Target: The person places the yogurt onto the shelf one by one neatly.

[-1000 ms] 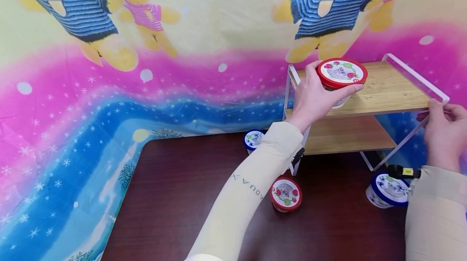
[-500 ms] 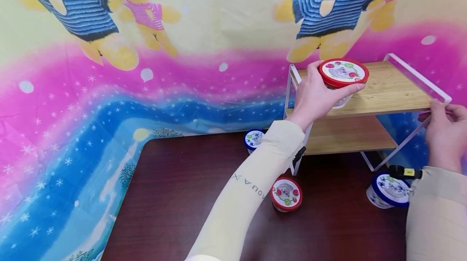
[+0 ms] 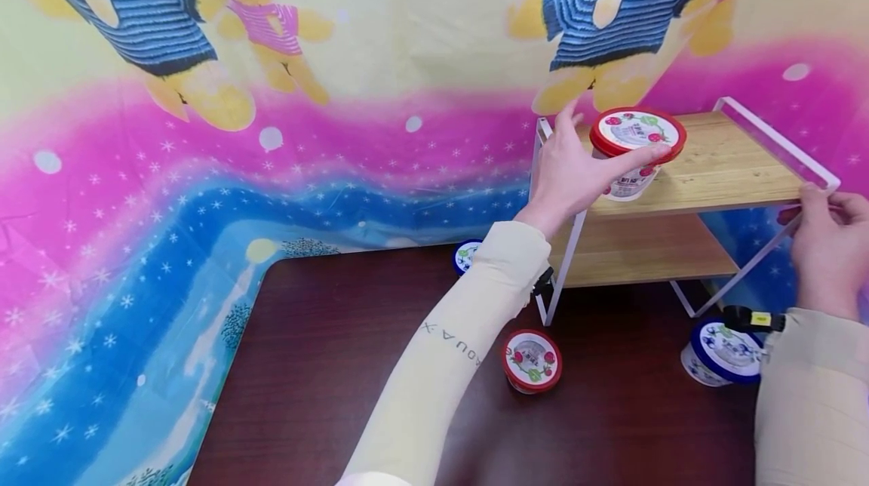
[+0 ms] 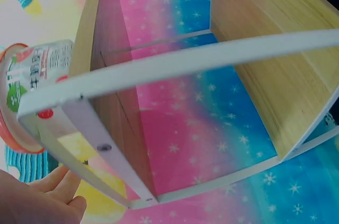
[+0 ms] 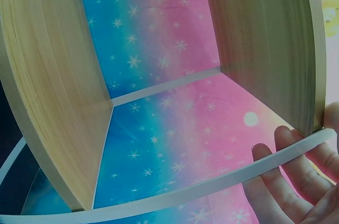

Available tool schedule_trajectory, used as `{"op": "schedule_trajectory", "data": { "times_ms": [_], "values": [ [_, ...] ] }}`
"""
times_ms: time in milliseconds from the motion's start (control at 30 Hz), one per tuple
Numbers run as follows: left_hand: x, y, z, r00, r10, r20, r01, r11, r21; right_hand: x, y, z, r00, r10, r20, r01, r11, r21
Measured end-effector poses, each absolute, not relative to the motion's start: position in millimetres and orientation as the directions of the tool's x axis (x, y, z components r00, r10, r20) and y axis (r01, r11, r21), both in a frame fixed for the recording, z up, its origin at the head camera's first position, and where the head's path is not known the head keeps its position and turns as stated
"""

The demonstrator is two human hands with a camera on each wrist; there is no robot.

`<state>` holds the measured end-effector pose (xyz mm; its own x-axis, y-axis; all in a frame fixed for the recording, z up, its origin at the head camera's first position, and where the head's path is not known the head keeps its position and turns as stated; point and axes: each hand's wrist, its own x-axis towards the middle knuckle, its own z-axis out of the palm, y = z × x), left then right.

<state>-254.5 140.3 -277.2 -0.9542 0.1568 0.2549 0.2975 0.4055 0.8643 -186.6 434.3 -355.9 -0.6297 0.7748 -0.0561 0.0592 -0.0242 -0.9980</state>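
Note:
A tub with a red lid [image 3: 637, 131] and strawberry pictures stands upright at the left end of the top board of a two-tier wooden shelf rack [image 3: 733, 165] with a white metal frame. My left hand [image 3: 566, 169] is beside this tub, its fingers apart from the tub's left side. The thumb lies across the tub's front; I cannot tell whether it touches. In the left wrist view the tub [image 4: 45, 70] rests on the board. At the rack's front right corner my right hand [image 3: 830, 241] grips the white frame, fingers around the bar [image 5: 233, 179].
On the dark table [image 3: 326, 365] are another red-lidded tub [image 3: 532, 360] in front of the rack, a blue-lidded tub [image 3: 465, 255] partly behind the left sleeve, and a blue-lidded tub [image 3: 721, 350] at right. A printed cloth [image 3: 407, 56] hangs behind.
My left hand's fingers have come off the red-lidded tub and spread to the left, showing more of its side. The tub stays in place. My right hand has not visibly moved.

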Motion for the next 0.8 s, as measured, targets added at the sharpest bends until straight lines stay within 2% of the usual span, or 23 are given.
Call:
{"op": "schedule_trajectory", "data": {
  "times_ms": [300,800],
  "values": [
    [-259,123,-277,-0.958,0.131,0.255,0.285,0.326,0.901,-186,434,-355,-0.628,0.775,-0.065,0.056,-0.038,-0.998],
    [-267,97,-281,-0.915,0.11,0.389,0.404,0.218,0.888,-186,436,-355,-0.63,0.774,-0.065,0.051,-0.043,-0.998]
  ]
}}
